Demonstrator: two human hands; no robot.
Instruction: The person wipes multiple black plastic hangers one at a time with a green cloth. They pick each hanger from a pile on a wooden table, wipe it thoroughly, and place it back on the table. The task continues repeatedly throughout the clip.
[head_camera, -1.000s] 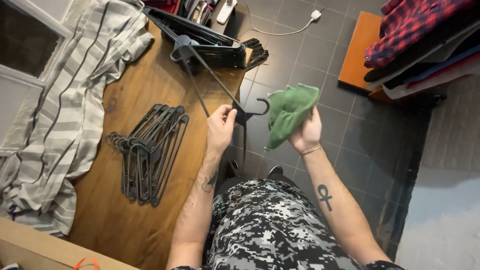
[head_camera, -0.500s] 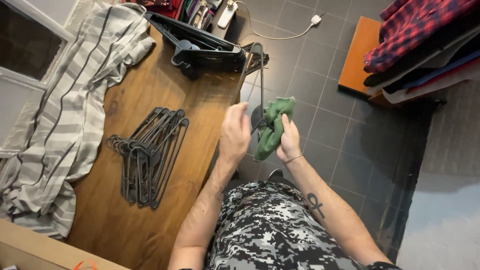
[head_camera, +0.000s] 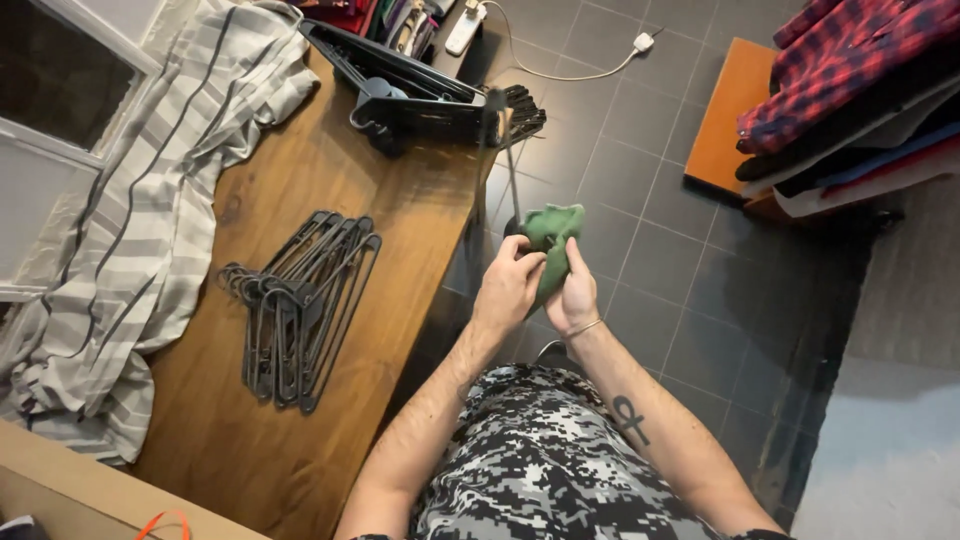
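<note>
A small green garment is bunched up between both my hands, in front of me past the table's right edge. My left hand grips its lower left side. My right hand closes on it from the right, a thin bracelet on the wrist. A black hanger rises from the cloth, seen nearly edge-on, its thin bar pointing up and away. Which hand holds the hanger is hidden by the fabric.
A wooden table lies at left with a fanned stack of black hangers, a striped grey-white cloth and more hangers piled at the far end. Folded plaid clothes on an orange shelf at right. Tiled floor, white cable.
The green garment went from spread open at my right to bunched tight between both hands. The hanger swung from lying across to standing nearly edge-on. Both hands drew together.
</note>
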